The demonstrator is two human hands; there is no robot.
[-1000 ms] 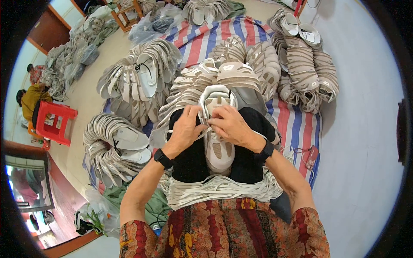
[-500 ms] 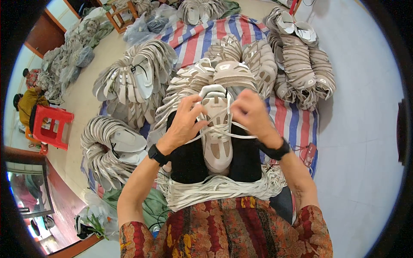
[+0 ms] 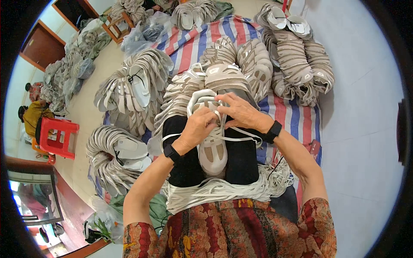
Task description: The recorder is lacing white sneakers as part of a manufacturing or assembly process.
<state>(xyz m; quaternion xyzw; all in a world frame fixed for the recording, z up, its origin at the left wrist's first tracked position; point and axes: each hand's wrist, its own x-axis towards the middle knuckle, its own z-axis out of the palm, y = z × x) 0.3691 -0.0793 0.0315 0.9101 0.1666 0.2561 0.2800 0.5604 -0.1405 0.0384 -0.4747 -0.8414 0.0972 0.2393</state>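
A beige and white sneaker [image 3: 213,158] rests between my knees, toe toward me, with a white shoelace [image 3: 239,139] threaded through its lower eyelets. My left hand [image 3: 198,128] is closed in a pinch on the lace over the upper eyelets. From the other side, my right hand [image 3: 246,113] bends its fingers over the tongue and upper eyelet edge, pinching lace there; its exact fingertip contact is partly hidden. Loose loops of lace hang out to both sides of the shoe, across my black-covered legs [image 3: 184,161].
A bundle of white laces [image 3: 219,192] lies across my lap. Stacked shoe uppers stand ahead, in rings at left [image 3: 112,150] and piles at right [image 3: 297,62], on a striped sheet [image 3: 282,114]. A red stool [image 3: 59,136] and a seated person [image 3: 35,118] are far left.
Both hands have come together over the shoe's upper eyelets. My right hand moved left and its fingers came onto the shoe; my left hand moved right and lower.
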